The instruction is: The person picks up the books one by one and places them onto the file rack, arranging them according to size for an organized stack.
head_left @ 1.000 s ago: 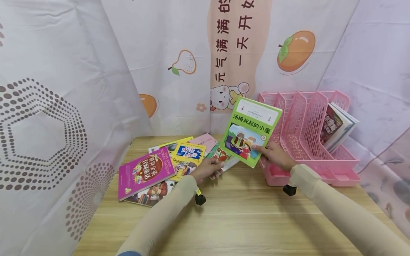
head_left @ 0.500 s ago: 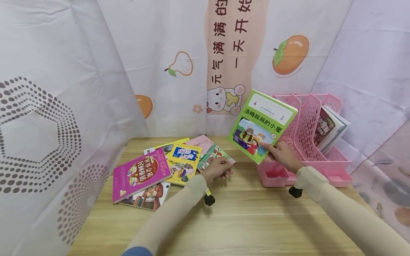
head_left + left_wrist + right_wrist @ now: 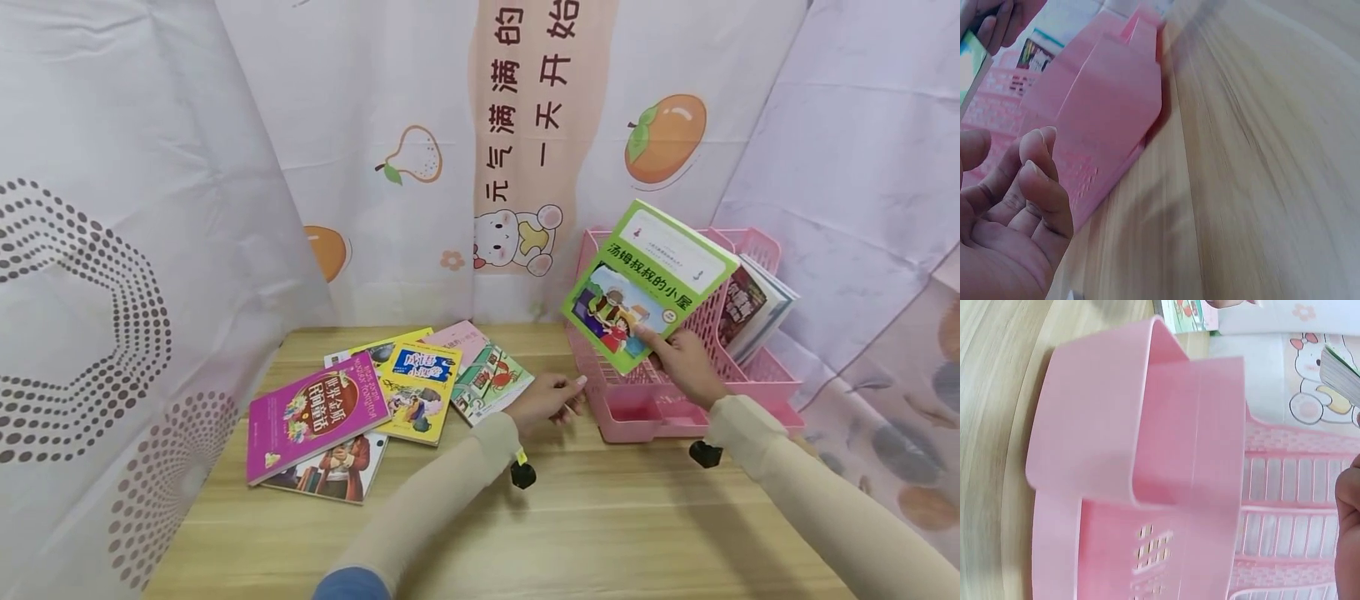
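A green book is held up, tilted, in front of the pink rack; my right hand grips its lower right edge, thumb on the cover. In the right wrist view only the book's page edge and part of my right hand show at the right. My left hand is just left of the rack, above the table, holding nothing; in the left wrist view its fingers are loosely bent. Books lean in the rack's right compartment.
Left of my left hand lie a green-and-pink book, a yellow book and a purple book over one with a red-coated figure. Patterned curtains stand behind the wooden table.
The green book has moved right with my right hand, over the rack's front. My left hand has moved right, away from the green-and-pink book, toward the rack. The head view has shifted slightly.
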The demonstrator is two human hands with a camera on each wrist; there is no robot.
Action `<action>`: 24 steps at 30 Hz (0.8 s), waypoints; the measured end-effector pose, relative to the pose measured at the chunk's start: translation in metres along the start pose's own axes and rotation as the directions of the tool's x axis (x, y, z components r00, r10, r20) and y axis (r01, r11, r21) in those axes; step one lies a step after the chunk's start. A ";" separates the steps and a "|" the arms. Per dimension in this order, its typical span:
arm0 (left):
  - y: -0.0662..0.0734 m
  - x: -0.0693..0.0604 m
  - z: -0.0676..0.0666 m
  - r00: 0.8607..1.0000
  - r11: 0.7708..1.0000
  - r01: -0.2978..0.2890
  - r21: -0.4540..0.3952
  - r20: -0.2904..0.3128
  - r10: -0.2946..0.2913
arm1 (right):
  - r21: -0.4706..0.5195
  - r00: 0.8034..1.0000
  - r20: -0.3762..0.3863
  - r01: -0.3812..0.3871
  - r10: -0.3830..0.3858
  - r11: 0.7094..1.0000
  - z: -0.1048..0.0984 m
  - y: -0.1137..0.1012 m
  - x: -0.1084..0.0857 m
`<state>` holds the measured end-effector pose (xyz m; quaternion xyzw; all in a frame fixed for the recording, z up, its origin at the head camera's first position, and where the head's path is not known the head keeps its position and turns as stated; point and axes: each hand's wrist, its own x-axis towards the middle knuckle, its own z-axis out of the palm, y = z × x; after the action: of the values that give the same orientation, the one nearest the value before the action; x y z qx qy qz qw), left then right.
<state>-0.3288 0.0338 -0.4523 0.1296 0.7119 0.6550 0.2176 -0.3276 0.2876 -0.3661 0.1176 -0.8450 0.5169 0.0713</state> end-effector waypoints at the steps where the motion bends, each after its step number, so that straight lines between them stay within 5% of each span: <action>1: 0.001 0.001 0.003 1.000 1.000 -0.003 0.011 -0.001 0.003 | -0.017 1.000 -0.008 0.008 -0.008 1.000 -0.002 0.002 -0.001; 15: 0.011 0.014 0.030 0.997 0.991 -0.081 0.110 -0.009 0.082 | -0.054 0.982 -0.186 -0.012 0.001 0.998 -0.032 0.014 -0.006; 24: 0.007 0.018 0.040 0.997 0.997 -0.073 0.033 -0.033 0.074 | -0.042 0.963 -0.268 -0.035 0.023 0.998 -0.057 0.024 -0.013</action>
<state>-0.3263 0.0779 -0.4500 0.1480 0.7204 0.6534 0.1793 -0.3218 0.3503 -0.3640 0.0326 -0.8410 0.5093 0.1798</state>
